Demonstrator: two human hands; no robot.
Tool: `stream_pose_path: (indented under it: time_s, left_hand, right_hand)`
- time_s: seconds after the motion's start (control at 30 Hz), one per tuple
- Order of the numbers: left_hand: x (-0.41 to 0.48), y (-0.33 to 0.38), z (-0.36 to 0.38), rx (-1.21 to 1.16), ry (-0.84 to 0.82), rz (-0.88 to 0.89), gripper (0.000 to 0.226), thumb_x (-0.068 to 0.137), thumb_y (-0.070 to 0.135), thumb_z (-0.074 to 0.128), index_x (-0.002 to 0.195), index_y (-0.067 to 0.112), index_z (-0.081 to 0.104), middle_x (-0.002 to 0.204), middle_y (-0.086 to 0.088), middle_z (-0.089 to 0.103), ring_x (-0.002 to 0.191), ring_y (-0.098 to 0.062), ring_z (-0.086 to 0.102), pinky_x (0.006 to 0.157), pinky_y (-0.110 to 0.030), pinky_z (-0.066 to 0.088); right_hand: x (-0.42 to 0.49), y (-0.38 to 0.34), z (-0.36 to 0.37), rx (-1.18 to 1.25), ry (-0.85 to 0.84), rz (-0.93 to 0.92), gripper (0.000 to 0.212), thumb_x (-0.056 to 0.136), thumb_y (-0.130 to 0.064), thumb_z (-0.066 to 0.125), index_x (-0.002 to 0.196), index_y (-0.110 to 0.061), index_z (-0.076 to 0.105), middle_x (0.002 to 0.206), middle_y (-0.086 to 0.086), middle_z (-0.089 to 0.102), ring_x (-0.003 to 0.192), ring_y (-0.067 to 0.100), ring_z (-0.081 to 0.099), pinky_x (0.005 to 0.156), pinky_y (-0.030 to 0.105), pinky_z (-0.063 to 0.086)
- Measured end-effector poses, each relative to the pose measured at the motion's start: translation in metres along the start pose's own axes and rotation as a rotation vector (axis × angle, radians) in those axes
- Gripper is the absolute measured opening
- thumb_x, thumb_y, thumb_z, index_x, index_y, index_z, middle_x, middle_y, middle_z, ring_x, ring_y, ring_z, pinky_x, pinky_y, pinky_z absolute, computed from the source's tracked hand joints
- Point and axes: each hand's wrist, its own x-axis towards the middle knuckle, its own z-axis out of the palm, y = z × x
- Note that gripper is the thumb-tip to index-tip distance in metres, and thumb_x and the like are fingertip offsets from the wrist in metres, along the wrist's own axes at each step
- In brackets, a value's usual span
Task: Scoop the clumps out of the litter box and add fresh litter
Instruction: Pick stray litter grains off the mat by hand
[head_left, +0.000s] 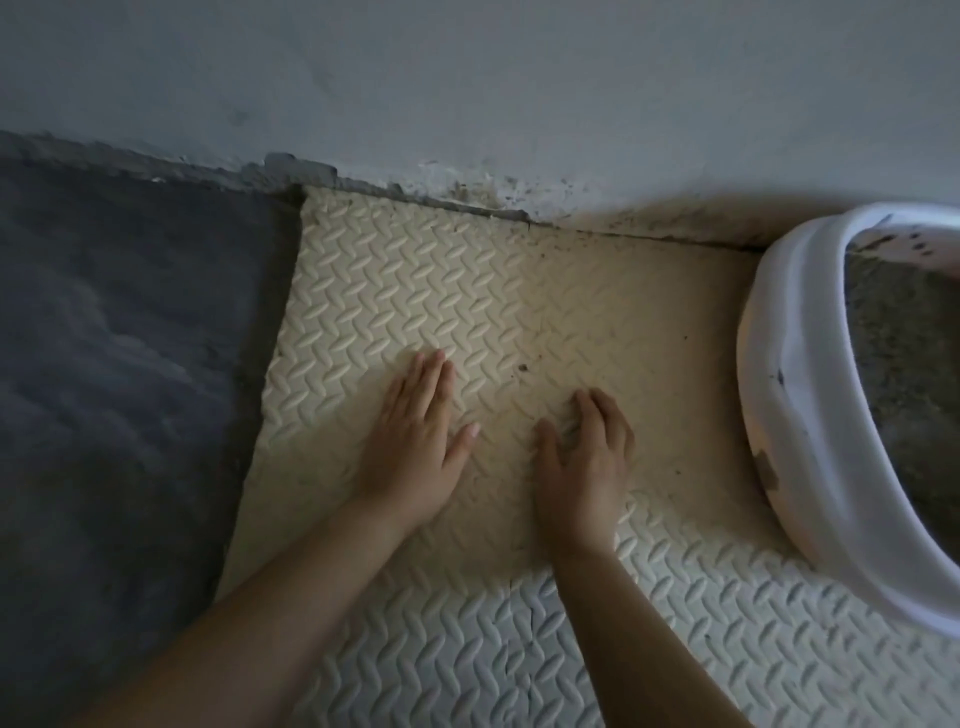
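Note:
A white litter box (810, 415) stands at the right edge, partly cut off by the frame, with grey litter (904, 374) inside and dark smears on its rim. Both my hands are on the cream ridged foam mat (467, 270), well left of the box. My left hand (415, 441) lies flat with straight fingers on the mat. My right hand (587, 457) rests on the mat with fingers slightly bent and holds nothing. No scoop is in view.
A grey wall (467, 78) runs along the back, with dirt specks at its foot. A dark grey carpet (114, 364) covers the floor to the left of the mat. A second, whiter mat tile (675, 649) adjoins at the bottom.

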Motion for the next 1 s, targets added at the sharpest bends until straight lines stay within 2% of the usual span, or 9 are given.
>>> stream_pose_path:
  time_s: [0.07,0.17,0.27,0.3,0.33,0.47,0.57,0.77,1.0]
  left_hand:
    - [0.002,0.008,-0.013,-0.395,0.049,-0.137,0.058,0.099,0.041,0.033,0.150,0.014,0.024,0.157,-0.001,0.020,0.144,-0.005,0.007,0.118,-0.036,0.020]
    - [0.014,0.021,-0.036,-1.123,0.123,-0.458,0.044,0.101,0.030,0.035,0.143,0.018,0.039,0.143,0.005,0.046,0.136,-0.006,0.036,0.110,-0.027,0.032]
    - [0.023,0.013,-0.040,-2.057,0.075,-0.656,0.047,0.101,0.026,0.027,0.136,0.002,0.046,0.134,-0.010,0.057,0.129,-0.022,0.048,0.109,-0.034,0.035]
    - [0.023,0.010,-0.038,-2.247,0.092,-0.666,0.050,0.099,0.027,0.027,0.135,-0.001,0.047,0.135,-0.015,0.055,0.129,-0.026,0.048,0.109,-0.037,0.035]
    - [0.022,0.007,-0.036,-2.342,0.107,-0.653,0.052,0.097,0.028,0.029,0.135,-0.003,0.048,0.137,-0.017,0.053,0.129,-0.029,0.047,0.109,-0.040,0.034]
    - [0.029,0.008,-0.027,-2.404,0.037,-0.590,0.053,0.098,0.030,0.029,0.136,-0.004,0.045,0.143,-0.018,0.046,0.132,-0.031,0.044,0.111,-0.043,0.033]
    - [0.035,0.010,-0.020,-2.370,-0.030,-0.567,0.060,0.098,0.041,0.031,0.139,-0.002,0.041,0.146,-0.016,0.043,0.135,-0.029,0.041,0.112,-0.041,0.030]
    - [0.030,0.000,-0.001,-2.365,-0.227,-0.550,0.072,0.095,0.053,0.030,0.144,0.000,0.035,0.151,-0.013,0.035,0.140,-0.025,0.033,0.115,-0.037,0.026]
    - [0.031,-0.004,-0.002,-2.406,-0.300,-0.530,0.076,0.093,0.057,0.030,0.142,-0.002,0.036,0.151,-0.014,0.036,0.139,-0.025,0.033,0.115,-0.037,0.026]
  right_hand:
    - [0.007,-0.005,-0.004,0.043,0.014,-0.025,0.046,0.090,-0.030,0.061,0.133,-0.016,0.052,0.136,0.002,0.048,0.130,0.017,0.035,0.109,0.034,0.033]
    - [0.025,-0.009,-0.006,0.103,-0.015,-0.039,0.037,0.087,-0.028,0.065,0.124,-0.022,0.062,0.119,-0.004,0.054,0.117,0.013,0.041,0.098,0.023,0.033]
    - [0.040,-0.010,-0.005,0.138,-0.036,-0.053,0.030,0.085,-0.030,0.068,0.115,-0.024,0.069,0.106,-0.008,0.055,0.107,0.010,0.043,0.093,0.019,0.032]
    - [0.043,-0.009,-0.004,0.142,-0.033,-0.055,0.029,0.085,-0.031,0.068,0.113,-0.025,0.070,0.103,-0.008,0.054,0.105,0.009,0.042,0.093,0.019,0.033]
    - [0.044,-0.010,-0.002,0.148,-0.029,-0.051,0.028,0.084,-0.033,0.068,0.111,-0.026,0.070,0.101,-0.009,0.054,0.103,0.009,0.042,0.093,0.021,0.035]
    - [0.052,-0.016,0.007,0.160,-0.005,-0.040,0.027,0.081,-0.039,0.070,0.107,-0.030,0.072,0.096,-0.005,0.056,0.098,0.013,0.046,0.094,0.033,0.042]
    - [0.056,-0.023,0.018,0.138,0.012,-0.033,0.027,0.079,-0.039,0.071,0.105,-0.029,0.073,0.093,-0.004,0.056,0.095,0.014,0.047,0.093,0.033,0.042]
    - [0.052,-0.025,0.025,0.122,0.085,-0.040,0.016,0.080,-0.038,0.070,0.092,-0.028,0.076,0.087,-0.012,0.051,0.090,0.005,0.040,0.089,0.035,0.043]
    - [0.052,-0.027,0.028,0.110,0.077,-0.040,0.013,0.085,-0.029,0.066,0.090,-0.020,0.074,0.088,-0.006,0.059,0.092,0.012,0.046,0.086,0.042,0.046]
